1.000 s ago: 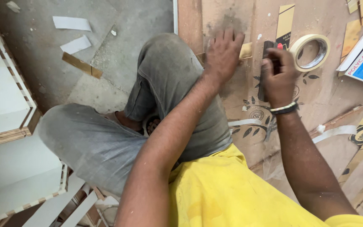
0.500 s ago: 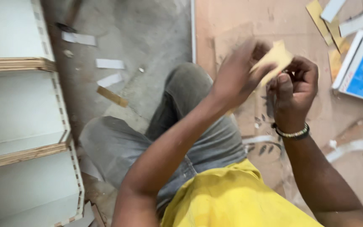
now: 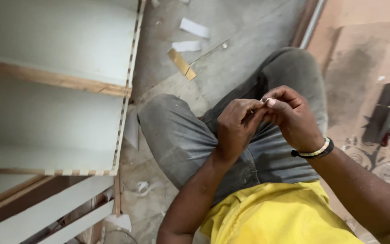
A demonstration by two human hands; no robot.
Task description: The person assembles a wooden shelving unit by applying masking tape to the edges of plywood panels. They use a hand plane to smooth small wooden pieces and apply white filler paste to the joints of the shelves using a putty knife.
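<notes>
I sit on the floor with my legs in grey trousers [image 3: 181, 135] folded under me. My left hand [image 3: 238, 126] and my right hand [image 3: 290, 115] meet above my lap, fingertips pinched together on a small pale piece [image 3: 266, 100] that is mostly hidden between the fingers. What the piece is cannot be made out. A beaded bracelet [image 3: 314, 151] circles my right wrist.
A white shelf unit with plywood edges [image 3: 59, 81] lies on its side at the left. White and tan strips [image 3: 190, 43] are scattered on the concrete floor. At the right lie a brown board [image 3: 362, 45] and a dark tool [image 3: 387, 113].
My hands came back from the board at the right to my lap, and the view swung left toward the shelf unit. The yellow piece held up half a second ago is out of sight.
</notes>
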